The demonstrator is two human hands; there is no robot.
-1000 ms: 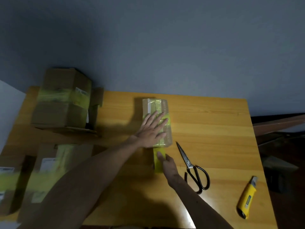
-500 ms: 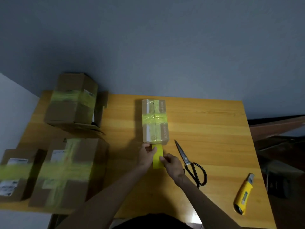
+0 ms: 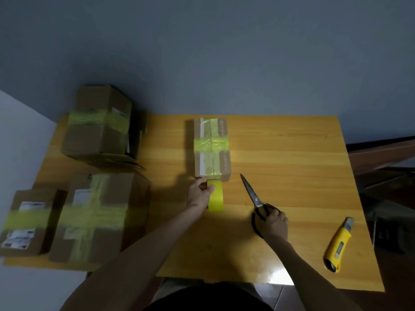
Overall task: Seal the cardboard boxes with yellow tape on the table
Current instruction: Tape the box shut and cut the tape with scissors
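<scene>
A small long cardboard box [image 3: 212,147] lies mid-table with yellow tape across its middle and along its top seam. The yellow tape roll [image 3: 216,197] stands just in front of the box's near end, its strip still joined to the box. My left hand [image 3: 199,194] grips the roll from the left, thumb on its face. To the right, my right hand [image 3: 272,223] curls around the black handles of the scissors [image 3: 252,194], whose blades point away toward the box.
Three taped cardboard boxes stand at the left: a tall one [image 3: 101,124] at the back, a large one [image 3: 98,216] and a smaller one [image 3: 27,221] near the front edge. A yellow utility knife [image 3: 338,245] lies at the right of the wooden table [image 3: 292,153].
My left hand came off the box top and took the tape roll. My right hand let go of the roll and moved right onto the scissors' handles.
</scene>
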